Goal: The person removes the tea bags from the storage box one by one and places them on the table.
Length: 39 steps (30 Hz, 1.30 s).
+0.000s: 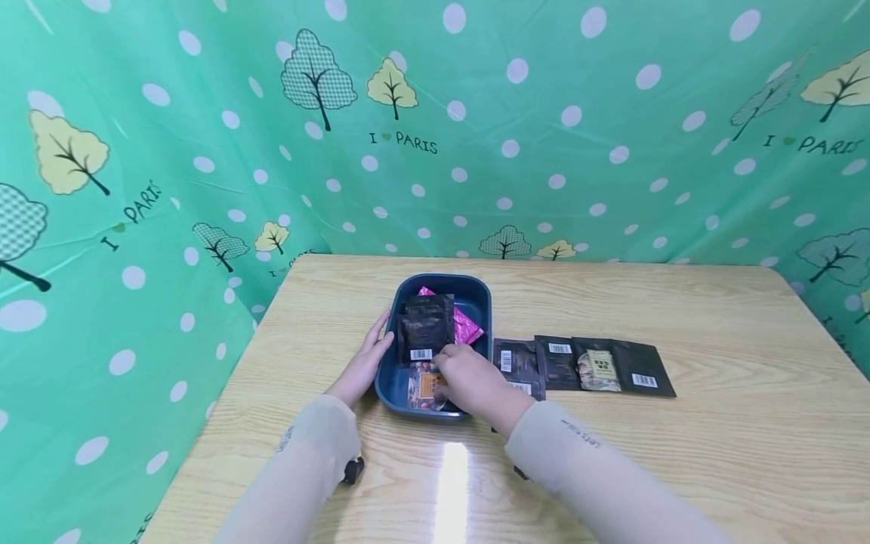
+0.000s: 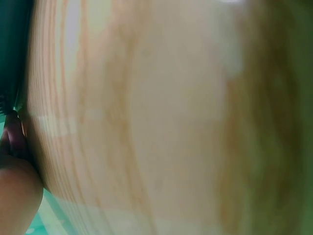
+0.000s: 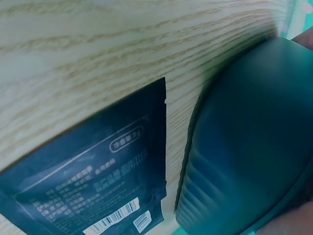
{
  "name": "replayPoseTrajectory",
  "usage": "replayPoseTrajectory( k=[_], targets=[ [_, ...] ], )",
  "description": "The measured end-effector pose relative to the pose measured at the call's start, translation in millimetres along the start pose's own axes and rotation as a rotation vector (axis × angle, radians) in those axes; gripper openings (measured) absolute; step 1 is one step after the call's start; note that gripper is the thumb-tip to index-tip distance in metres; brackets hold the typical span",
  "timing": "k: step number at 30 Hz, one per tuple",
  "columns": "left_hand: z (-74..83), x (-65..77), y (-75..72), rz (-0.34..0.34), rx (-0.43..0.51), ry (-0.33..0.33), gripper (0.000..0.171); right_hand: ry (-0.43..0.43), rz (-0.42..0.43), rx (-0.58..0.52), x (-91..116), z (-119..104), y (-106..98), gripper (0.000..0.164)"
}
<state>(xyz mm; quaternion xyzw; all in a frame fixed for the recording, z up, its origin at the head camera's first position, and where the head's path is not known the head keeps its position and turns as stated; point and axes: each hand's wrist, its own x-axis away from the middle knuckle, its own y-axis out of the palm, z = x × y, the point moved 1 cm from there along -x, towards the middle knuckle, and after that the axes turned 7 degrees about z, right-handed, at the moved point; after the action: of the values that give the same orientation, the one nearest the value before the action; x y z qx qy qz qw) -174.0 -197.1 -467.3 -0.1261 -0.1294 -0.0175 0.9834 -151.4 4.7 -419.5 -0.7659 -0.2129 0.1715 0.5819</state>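
A dark blue plastic basin [image 1: 481,291] stands on the table and holds several small packets. My left hand [image 1: 367,361] rests against the basin's outer left side with its fingers extended. Over the basin's near right side reaches my right hand [image 1: 472,380], its curled fingers and thumb at the right edge of a flat packet with an orange label [image 1: 430,385]; the fingertips are partly hidden. Black packets [image 1: 423,334] with a white barcode lie beyond that packet, above a bright pink packet [image 1: 466,326]. The right wrist view shows the basin's outer wall [image 3: 244,142] close up.
To the basin's right, several packets lie in a row, among them a black packet with a barcode [image 1: 642,369] and one with a pale label [image 1: 600,369]. A black packet [image 3: 98,171] lies near the basin in the right wrist view. A green patterned curtain [image 1: 476,151] borders the wooden table [image 1: 734,423].
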Motion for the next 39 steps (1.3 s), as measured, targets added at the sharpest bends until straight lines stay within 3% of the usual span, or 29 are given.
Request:
replayPoseTrajectory(
  k=[19, 32, 39],
  targets=[
    [2.2, -1.0, 0.2, -0.018, -0.004, 0.001, 0.058, 0.031, 0.083, 0.086, -0.8, -0.5, 7.9, 0.042],
    [3.6, 3.2, -0.8, -0.015, -0.015, 0.01, 0.059, 0.072, 0.083, 0.101, -3.5, -2.9, 11.6, 0.033],
    [1.8, 2.6, -1.4, -0.018, -0.013, 0.004, 0.058, 0.078, 0.081, 0.108, -2.6, -3.7, 12.7, 0.04]
  ],
)
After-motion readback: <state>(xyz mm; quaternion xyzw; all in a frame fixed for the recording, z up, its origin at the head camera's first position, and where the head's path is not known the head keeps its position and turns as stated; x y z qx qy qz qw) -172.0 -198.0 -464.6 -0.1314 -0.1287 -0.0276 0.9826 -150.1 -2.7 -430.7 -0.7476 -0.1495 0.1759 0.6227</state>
